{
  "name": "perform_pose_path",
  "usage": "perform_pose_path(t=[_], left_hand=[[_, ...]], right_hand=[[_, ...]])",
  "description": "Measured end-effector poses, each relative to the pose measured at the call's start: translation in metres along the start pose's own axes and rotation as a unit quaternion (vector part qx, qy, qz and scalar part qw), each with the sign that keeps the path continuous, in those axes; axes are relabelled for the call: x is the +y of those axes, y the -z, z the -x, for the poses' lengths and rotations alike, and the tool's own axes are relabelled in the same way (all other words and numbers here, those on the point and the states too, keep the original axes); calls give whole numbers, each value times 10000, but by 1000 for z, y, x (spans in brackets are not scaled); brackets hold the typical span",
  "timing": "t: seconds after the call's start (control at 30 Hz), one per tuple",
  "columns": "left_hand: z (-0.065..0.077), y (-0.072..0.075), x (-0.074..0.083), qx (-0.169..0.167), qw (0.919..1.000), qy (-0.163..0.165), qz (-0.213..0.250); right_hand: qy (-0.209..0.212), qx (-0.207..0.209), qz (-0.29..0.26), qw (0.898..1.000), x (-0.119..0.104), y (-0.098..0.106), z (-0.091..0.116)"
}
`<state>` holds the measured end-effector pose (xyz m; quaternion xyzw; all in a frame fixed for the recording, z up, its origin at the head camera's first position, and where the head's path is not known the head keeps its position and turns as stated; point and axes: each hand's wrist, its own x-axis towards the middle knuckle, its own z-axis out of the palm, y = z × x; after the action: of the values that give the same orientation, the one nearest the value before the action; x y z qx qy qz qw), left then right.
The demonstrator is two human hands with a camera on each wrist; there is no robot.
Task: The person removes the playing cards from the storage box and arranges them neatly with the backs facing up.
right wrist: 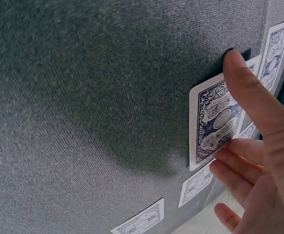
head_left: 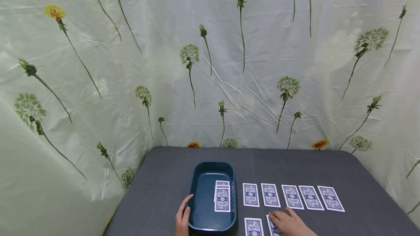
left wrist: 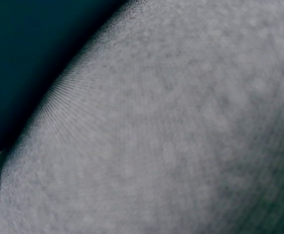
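Observation:
My right hand (head_left: pixel 290 224) pinches a blue-backed playing card (right wrist: pixel 220 117) by its edges. In the right wrist view the thumb (right wrist: pixel 247 80) lies at one edge and the fingertips at the opposite one, with a dark shadow along the card's side. Face-down cards (head_left: pixel 222 199) overlap inside the dark blue tray (head_left: pixel 212 225), toward its right side. At the tray's left rim rests my left hand (head_left: pixel 182 218), fingertips and thumb touching it. The left wrist view shows mostly grey cloth and a dark blurred part of the tray (left wrist: pixel 30 53).
Several face-down cards (head_left: pixel 251 195) lie in a row right of the tray. Another card (head_left: pixel 253 227) is below that row, left of the right hand. Grey cloth covers the table (head_left: pixel 262 163). Behind it hangs a flower-printed curtain (head_left: pixel 213 83).

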<state>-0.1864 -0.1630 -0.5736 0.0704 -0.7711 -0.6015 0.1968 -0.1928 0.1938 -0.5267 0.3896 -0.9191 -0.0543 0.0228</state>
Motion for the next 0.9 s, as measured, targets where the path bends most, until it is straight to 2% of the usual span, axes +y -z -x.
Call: perform_pose_path(t=[0.07, 0.13, 0.2, 0.3, 0.37, 0.47, 0.53, 0.63, 0.77, 0.9], left_hand=[[0, -1, 0, -10, 10000, 65, 2], [0, -1, -1, -25, 10000, 92, -1], [-1, -1, -1, -15, 9999, 117, -5], [-1, 0, -1, -4, 9999, 102, -21], [-1, 1, -1, 4, 10000, 71, -50], [-1, 0, -2, 9, 10000, 16, -43], [-1, -1, -2, 39, 10000, -23, -6], [-1, -1, -2, 63, 10000, -14, 15], [-1, 1, 0, 10, 10000, 32, -59], [-1, 2, 2, -78, 9999, 97, -89]], right_hand=[[35, 147, 80, 9999, 0, -2, 1], [117, 519, 420, 9977, -1, -6, 2], [228, 1004, 820, 9913, -1, -13, 2], [229, 1477, 1308, 9801, -4, -18, 2], [212, 1425, 1291, 9811, -6, -14, 1], [102, 1099, 1060, 9882, -7, 1, -2], [-51, 853, 814, 9930, -9, 14, -9], [-336, 739, 531, 9953, -13, 34, -23], [-626, 940, 430, 9927, -19, 58, -48], [-817, 1239, 337, 9884, -27, 71, -74]])
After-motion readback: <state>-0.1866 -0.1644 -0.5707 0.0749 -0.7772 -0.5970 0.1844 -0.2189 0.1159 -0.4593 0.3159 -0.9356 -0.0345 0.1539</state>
